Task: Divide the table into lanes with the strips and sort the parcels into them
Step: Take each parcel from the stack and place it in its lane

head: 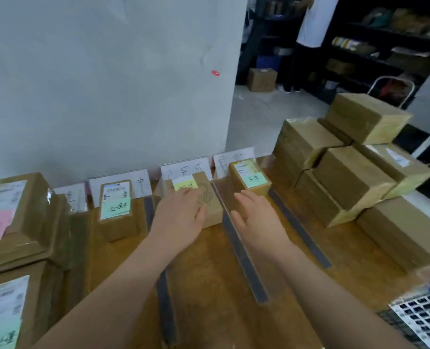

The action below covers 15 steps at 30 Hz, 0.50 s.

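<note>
Dark strips split the brown table (pixel 208 285) into lanes: a left strip (pixel 166 306), a middle strip (pixel 244 263) and a right strip (pixel 299 227). My left hand (pixel 181 215) rests with straight fingers on a parcel with a yellow note (pixel 208 197) in the middle lane. My right hand (pixel 256 217) hovers open over the middle strip, holding nothing. A parcel with a green note (pixel 249 177) stands in the lane to the right. Another labelled parcel (pixel 117 210) sits in the lane to the left.
Handwritten paper signs (pixel 186 171) stand along the wall behind the lanes. A stack of brown boxes (pixel 347 167) fills the right side. Flat labelled parcels (pixel 15 222) pile up at the left. A printed sheet (pixel 422 313) lies at the near right. A person stands by distant shelves.
</note>
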Each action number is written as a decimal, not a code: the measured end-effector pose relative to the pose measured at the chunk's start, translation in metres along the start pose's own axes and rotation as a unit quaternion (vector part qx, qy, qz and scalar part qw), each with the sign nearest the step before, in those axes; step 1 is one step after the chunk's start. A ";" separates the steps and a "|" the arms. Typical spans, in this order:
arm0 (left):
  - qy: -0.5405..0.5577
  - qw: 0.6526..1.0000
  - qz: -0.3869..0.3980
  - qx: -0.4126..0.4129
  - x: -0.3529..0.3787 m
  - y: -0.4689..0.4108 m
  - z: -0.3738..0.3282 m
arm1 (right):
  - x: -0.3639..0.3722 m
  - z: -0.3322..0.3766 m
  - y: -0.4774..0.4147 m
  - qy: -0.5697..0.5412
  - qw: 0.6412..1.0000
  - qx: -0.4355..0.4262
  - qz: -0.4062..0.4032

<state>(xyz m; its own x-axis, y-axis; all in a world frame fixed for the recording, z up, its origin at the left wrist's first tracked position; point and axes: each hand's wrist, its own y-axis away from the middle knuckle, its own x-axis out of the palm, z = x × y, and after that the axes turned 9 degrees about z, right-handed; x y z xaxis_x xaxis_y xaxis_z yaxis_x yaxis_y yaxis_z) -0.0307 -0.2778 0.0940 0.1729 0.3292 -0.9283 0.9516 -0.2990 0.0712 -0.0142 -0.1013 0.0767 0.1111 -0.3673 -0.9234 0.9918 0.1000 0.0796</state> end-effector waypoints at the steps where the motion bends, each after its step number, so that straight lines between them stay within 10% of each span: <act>1: -0.010 1.000 0.008 0.017 0.005 -0.001 -0.019 | -0.008 -0.017 0.012 0.001 1.000 0.015 -0.009; 15: -0.028 0.985 0.048 0.161 0.133 -0.005 -0.307 | -0.116 -0.287 0.195 -0.004 0.977 0.206 -0.061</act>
<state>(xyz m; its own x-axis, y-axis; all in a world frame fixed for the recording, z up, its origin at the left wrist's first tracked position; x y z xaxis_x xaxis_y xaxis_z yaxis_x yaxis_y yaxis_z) 0.0655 0.0422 0.0818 0.2359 0.2376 -0.9423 0.8001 -0.5979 0.0495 0.1482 0.2262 0.0911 -0.0110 -0.3600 -0.9329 0.9387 -0.3252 0.1144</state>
